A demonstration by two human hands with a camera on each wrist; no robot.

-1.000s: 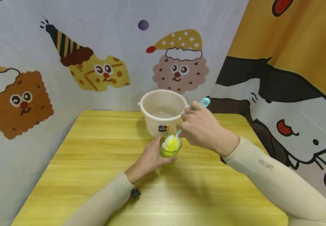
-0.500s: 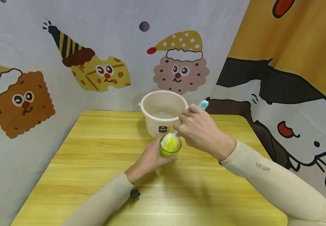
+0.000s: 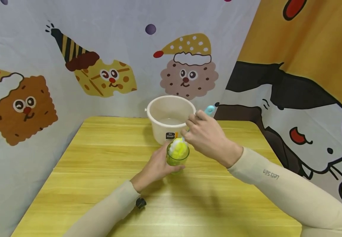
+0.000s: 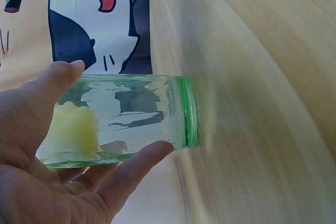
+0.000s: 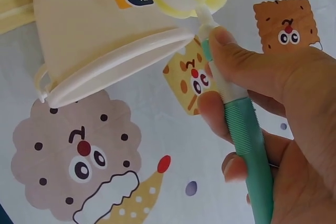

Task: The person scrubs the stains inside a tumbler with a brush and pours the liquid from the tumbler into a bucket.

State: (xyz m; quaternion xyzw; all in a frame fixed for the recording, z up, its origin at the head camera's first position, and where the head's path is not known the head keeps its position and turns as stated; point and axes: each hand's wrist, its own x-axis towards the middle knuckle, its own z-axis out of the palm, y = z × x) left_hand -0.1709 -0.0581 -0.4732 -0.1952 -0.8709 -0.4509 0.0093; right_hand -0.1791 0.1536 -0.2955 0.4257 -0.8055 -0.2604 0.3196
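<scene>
My left hand (image 3: 157,164) grips a greenish clear drinking glass (image 4: 131,116), thumb on one side and fingers round the other. The glass stands upright, its base right at the tabletop. My right hand (image 3: 207,138) holds a sponge cup brush by its teal and white handle (image 5: 244,129), thumb and fingers curled round it. The brush's yellow and white sponge head (image 3: 179,148) sits in the mouth of the glass, partly above the rim. Through the glass wall, in the left wrist view, yellow sponge (image 4: 73,129) shows in the upper part.
Just behind the glass stands a cream bucket (image 3: 160,130) with a label on its front. Both rest on a light wooden table (image 3: 105,158). A cloth backdrop (image 3: 114,19) with cartoon figures hangs behind the table and along its sides.
My right hand and the brush handle have shifted slightly to the left, and the sponge head has turned and moved a little in the glass. My left hand keeps the glass in place.
</scene>
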